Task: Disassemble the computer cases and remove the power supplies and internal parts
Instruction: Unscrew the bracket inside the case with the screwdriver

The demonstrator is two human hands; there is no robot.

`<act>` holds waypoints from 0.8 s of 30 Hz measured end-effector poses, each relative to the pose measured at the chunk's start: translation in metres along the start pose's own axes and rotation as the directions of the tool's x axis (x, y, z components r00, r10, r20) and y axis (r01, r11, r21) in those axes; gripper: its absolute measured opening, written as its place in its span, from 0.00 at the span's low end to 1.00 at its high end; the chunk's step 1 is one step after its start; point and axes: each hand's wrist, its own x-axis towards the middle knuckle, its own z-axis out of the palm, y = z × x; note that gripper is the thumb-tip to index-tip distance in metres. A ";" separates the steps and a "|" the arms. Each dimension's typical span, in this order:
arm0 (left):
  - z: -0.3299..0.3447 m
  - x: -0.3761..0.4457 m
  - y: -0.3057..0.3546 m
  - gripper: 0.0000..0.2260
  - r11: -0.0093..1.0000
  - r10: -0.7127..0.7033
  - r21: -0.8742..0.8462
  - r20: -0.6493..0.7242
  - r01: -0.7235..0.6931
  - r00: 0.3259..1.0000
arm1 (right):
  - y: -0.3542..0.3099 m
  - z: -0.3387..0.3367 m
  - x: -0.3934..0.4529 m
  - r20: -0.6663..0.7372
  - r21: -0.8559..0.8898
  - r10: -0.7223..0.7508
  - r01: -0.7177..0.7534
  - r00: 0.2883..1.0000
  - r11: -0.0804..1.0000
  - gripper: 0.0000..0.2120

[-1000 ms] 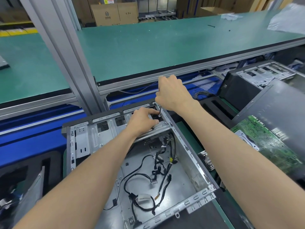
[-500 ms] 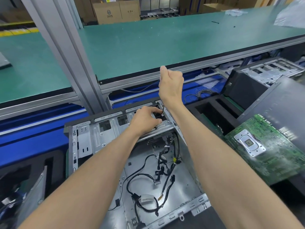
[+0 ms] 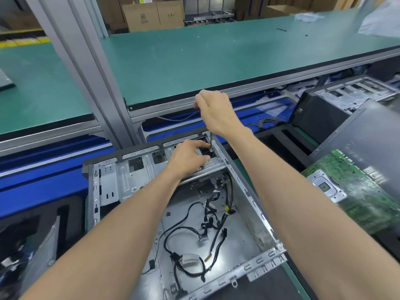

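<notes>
Right hand (image 3: 216,113) clenched round screwdriver (image 3: 210,140), shaft upright, tip down at 6 o'clock into far right corner of case (image 3: 249,213). Left hand (image 3: 188,159) nearer, fingers curled on bracket (image 3: 207,167) beside tip.
</notes>
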 end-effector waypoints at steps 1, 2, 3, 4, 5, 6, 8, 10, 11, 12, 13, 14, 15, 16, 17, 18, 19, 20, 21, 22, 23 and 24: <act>-0.001 0.000 0.000 0.16 1.000 -0.001 -0.004 -0.004 0.001 1.000 | -0.002 -0.002 0.001 0.013 -0.220 -0.014 0.016 1.000 0.975 0.16; -0.001 0.000 0.000 0.16 1.000 -0.004 -0.011 -0.004 0.004 1.000 | -0.003 -0.005 0.002 0.000 -0.371 -0.008 0.008 1.000 0.928 0.15; 0.000 0.000 -0.001 0.15 1.000 -0.007 -0.017 -0.001 0.007 1.000 | -0.004 -0.009 0.003 -0.012 -0.462 -0.006 0.000 1.000 0.887 0.15; 0.000 0.000 -0.001 0.15 1.000 -0.009 -0.019 0.003 0.009 1.000 | -0.005 -0.013 0.004 -0.003 -0.511 0.001 -0.002 1.000 0.860 0.14; 0.000 0.000 -0.001 0.15 1.000 -0.008 -0.016 0.005 0.008 1.000 | -0.007 -0.015 0.004 0.033 -0.530 0.015 0.005 0.999 0.848 0.12; 0.000 0.000 -0.001 0.15 1.000 -0.006 -0.012 0.003 0.006 1.000 | -0.010 -0.016 0.006 0.089 -0.529 0.017 0.032 0.996 0.848 0.11; -0.001 0.000 0.000 0.16 1.000 -0.002 -0.006 0.002 0.002 1.000 | -0.014 -0.015 0.005 0.200 -0.494 -0.007 0.107 0.980 0.863 0.11; -0.002 0.000 0.002 0.16 1.000 -0.003 -0.004 0.009 0.003 1.000 | -0.016 -0.017 0.006 0.288 -0.475 -0.032 0.171 0.957 0.863 0.07; -0.002 0.000 0.002 0.17 1.000 -0.007 -0.006 0.011 0.007 1.000 | -0.016 -0.019 0.007 0.330 -0.479 -0.033 0.198 0.943 0.855 0.04; -0.002 -0.001 0.002 0.17 1.000 -0.011 -0.009 0.012 0.011 1.000 | -0.015 -0.021 0.009 0.366 -0.483 -0.029 0.217 0.930 0.849 0.05; -0.003 -0.001 0.002 0.16 1.000 -0.016 -0.011 0.014 0.016 1.000 | -0.014 -0.024 0.010 0.396 -0.488 -0.016 0.225 0.918 0.843 0.06; -0.003 -0.001 0.002 0.16 1.000 -0.018 -0.011 0.017 0.018 1.000 | -0.013 -0.026 0.011 0.417 -0.497 0.000 0.229 0.909 0.837 0.05; -0.002 -0.001 0.002 0.16 1.000 -0.017 -0.009 0.021 0.017 1.000 | -0.012 -0.029 0.011 0.432 -0.505 0.008 0.234 0.902 0.830 0.03; -0.002 -0.001 0.001 0.15 1.000 -0.016 -0.007 0.022 0.016 1.000 | -0.011 -0.030 0.011 0.442 -0.513 0.015 0.239 0.897 0.824 0.03; -0.002 -0.001 0.001 0.15 1.000 -0.014 -0.004 0.021 0.014 1.000 | -0.009 -0.032 0.010 0.447 -0.515 0.016 0.243 0.894 0.822 0.04; -0.003 -0.001 0.001 0.15 1.000 -0.013 -0.001 0.020 0.013 1.000 | -0.008 -0.033 0.010 0.451 -0.509 0.009 0.249 0.892 0.824 0.07; -0.003 -0.001 0.002 0.15 1.000 -0.013 0.000 0.018 0.013 1.000 | -0.008 -0.034 0.009 0.453 -0.494 -0.009 0.259 0.892 0.830 0.10; -0.003 -0.001 0.002 0.15 1.000 -0.014 -0.004 0.017 0.014 1.000 | -0.009 -0.035 0.008 0.454 -0.468 -0.036 0.273 0.890 0.840 0.12; -0.002 -0.001 0.002 0.16 1.000 -0.014 -0.009 0.016 0.014 1.000 | -0.011 -0.036 0.007 0.458 -0.437 -0.061 0.285 0.887 0.853 0.14; -0.002 -0.001 0.002 0.16 1.000 -0.013 -0.010 0.014 0.013 1.000 | -0.013 -0.036 0.005 0.463 -0.403 -0.086 0.296 0.882 0.866 0.14; -0.002 0.000 0.001 0.16 1.000 -0.013 -0.009 0.012 0.013 1.000 | -0.015 -0.035 0.003 0.467 -0.379 -0.102 0.304 0.878 0.874 0.14; -0.001 0.000 0.001 0.16 1.000 -0.014 -0.010 0.011 0.014 1.000 | -0.016 -0.034 0.000 0.468 -0.378 -0.101 0.302 0.878 0.875 0.13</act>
